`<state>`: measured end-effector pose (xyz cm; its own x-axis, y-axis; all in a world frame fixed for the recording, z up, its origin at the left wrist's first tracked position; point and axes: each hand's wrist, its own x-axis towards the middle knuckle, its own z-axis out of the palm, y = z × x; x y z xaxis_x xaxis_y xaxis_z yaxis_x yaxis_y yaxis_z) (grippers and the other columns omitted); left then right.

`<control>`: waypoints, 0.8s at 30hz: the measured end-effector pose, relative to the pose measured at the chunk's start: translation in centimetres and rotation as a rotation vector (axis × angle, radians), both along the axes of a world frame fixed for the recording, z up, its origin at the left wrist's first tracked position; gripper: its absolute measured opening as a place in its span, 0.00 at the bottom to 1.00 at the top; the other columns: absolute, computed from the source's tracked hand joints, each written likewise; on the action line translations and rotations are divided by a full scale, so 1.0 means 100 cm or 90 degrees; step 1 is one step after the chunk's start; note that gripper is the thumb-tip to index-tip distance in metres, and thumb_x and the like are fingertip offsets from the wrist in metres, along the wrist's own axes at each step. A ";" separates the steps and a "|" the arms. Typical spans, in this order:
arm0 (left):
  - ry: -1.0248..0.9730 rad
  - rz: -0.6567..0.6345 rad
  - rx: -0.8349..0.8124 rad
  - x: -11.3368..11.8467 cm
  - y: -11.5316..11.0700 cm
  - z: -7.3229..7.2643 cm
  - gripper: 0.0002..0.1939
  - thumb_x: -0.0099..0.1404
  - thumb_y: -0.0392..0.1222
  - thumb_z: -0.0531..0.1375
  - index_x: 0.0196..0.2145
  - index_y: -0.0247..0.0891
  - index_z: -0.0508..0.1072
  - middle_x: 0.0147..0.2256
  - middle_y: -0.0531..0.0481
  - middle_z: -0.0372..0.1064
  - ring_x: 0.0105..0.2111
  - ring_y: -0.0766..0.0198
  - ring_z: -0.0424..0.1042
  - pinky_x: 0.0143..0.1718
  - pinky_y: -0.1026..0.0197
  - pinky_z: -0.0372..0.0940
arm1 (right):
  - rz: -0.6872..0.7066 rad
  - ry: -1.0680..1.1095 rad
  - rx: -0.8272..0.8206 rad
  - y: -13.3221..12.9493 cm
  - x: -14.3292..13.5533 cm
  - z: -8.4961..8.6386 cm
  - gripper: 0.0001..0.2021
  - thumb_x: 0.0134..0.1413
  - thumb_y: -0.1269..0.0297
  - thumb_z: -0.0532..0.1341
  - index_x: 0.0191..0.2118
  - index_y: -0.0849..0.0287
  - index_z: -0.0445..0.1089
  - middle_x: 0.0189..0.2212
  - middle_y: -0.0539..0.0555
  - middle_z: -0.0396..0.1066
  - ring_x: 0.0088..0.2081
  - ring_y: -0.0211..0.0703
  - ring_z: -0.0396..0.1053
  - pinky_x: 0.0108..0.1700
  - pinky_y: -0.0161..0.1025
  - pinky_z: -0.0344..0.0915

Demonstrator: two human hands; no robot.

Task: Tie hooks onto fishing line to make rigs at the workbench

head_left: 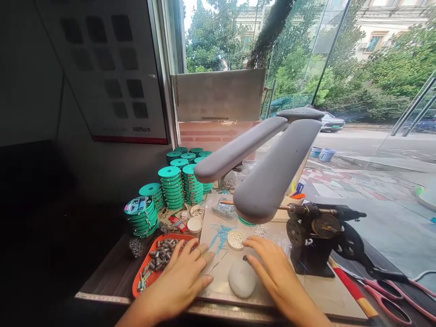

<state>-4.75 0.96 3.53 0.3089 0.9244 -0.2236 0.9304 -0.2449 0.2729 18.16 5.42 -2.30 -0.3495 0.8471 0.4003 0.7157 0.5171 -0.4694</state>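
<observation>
My left hand [185,277] lies with its fingers stretched and spread over the right edge of an orange tray [136,276]. Metal cylinders [162,255] and small green-and-silver pieces fill that tray. My right hand [277,270] is open, thumb and forefinger apart, and nothing shows between them. Its fingertips are beside a round dish [235,247] of small white beads. Below the thumb sits a smooth pale stone [241,279]; a small black bit shows at the thumb tip. A thin needle-like rod [218,262] lies between the hands, near blue thread scraps [221,237].
Stacked green spools [172,186] stand at the back left. A hand-cranked geared winder [315,231] stands at the right, with pink-handled scissors [386,295] beside it. A grey folding lamp [272,172] hangs over the middle. A white dish [194,225] lies behind the tray.
</observation>
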 end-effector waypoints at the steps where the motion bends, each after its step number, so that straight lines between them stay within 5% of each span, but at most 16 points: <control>1: 0.007 0.004 -0.001 0.003 -0.001 0.000 0.24 0.65 0.53 0.45 0.57 0.49 0.56 0.60 0.53 0.48 0.61 0.53 0.37 0.60 0.41 0.34 | -0.001 -0.035 -0.082 0.007 -0.003 0.010 0.14 0.60 0.64 0.45 0.48 0.51 0.63 0.50 0.46 0.54 0.51 0.32 0.52 0.52 0.30 0.48; 3: 0.021 0.014 0.005 0.008 -0.001 -0.001 0.25 0.65 0.53 0.45 0.57 0.46 0.56 0.60 0.51 0.48 0.61 0.52 0.37 0.59 0.40 0.34 | -0.019 -0.113 -0.210 0.022 -0.014 0.031 0.15 0.57 0.66 0.49 0.49 0.51 0.62 0.50 0.47 0.54 0.52 0.34 0.52 0.54 0.33 0.48; 7: 0.013 0.005 -0.007 0.014 0.002 -0.004 0.28 0.64 0.54 0.45 0.60 0.44 0.50 0.61 0.51 0.43 0.62 0.52 0.35 0.59 0.40 0.33 | -0.007 -0.228 -0.276 0.040 -0.037 0.055 0.22 0.50 0.64 0.56 0.53 0.51 0.58 0.49 0.49 0.55 0.52 0.40 0.53 0.54 0.35 0.49; 15: 0.013 -0.041 -0.011 0.020 0.026 -0.002 0.30 0.64 0.54 0.45 0.60 0.38 0.50 0.61 0.47 0.44 0.62 0.51 0.34 0.59 0.41 0.32 | -0.059 -0.262 -0.298 0.042 -0.021 0.050 0.24 0.47 0.70 0.54 0.53 0.54 0.59 0.48 0.52 0.56 0.52 0.41 0.53 0.50 0.30 0.48; 20: -0.036 0.033 0.149 0.017 0.028 0.001 0.18 0.63 0.44 0.51 0.50 0.42 0.65 0.49 0.47 0.61 0.54 0.56 0.53 0.57 0.47 0.44 | -0.013 -0.249 -0.236 0.047 -0.025 0.060 0.17 0.54 0.69 0.51 0.49 0.55 0.63 0.46 0.51 0.57 0.49 0.33 0.54 0.48 0.26 0.49; 24: -0.086 0.094 0.200 0.012 0.021 -0.004 0.12 0.61 0.39 0.53 0.43 0.41 0.69 0.43 0.49 0.62 0.48 0.58 0.57 0.53 0.50 0.51 | 0.040 -0.279 -0.203 0.062 -0.050 0.062 0.13 0.54 0.71 0.53 0.44 0.58 0.67 0.44 0.51 0.58 0.46 0.28 0.56 0.48 0.24 0.51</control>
